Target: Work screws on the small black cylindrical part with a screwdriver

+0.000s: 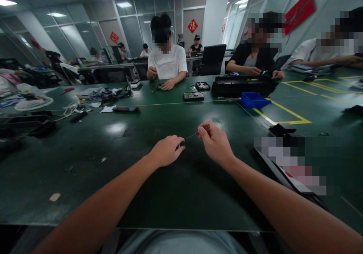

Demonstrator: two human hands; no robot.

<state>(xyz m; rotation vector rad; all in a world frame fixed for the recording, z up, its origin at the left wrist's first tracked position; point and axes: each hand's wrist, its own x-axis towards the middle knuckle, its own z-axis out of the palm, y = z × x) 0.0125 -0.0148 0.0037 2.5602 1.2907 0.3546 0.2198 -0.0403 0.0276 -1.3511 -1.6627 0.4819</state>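
Note:
My right hand [215,142] is closed around the handle of a thin screwdriver [191,136]. A bit of red shows where its slender metal shaft leaves my fingers, and the shaft slants down toward my left hand [168,150]. The fingers of that hand are bent in a pinch just above the green tabletop [181,193]. Something small, dark and partly shiny shows between thumb and fingers, too hidden to name. The screwdriver's tip ends close to these fingertips; contact cannot be made out.
Ahead lie two opened hard drives [193,96], a long black casing [244,87] and a blue bin [254,100]. A dark electric screwdriver [126,109] is left of them. Cables and parts [110,92] clutter the far left. Co-workers sit opposite. A flat, blurred item [292,167] lies right.

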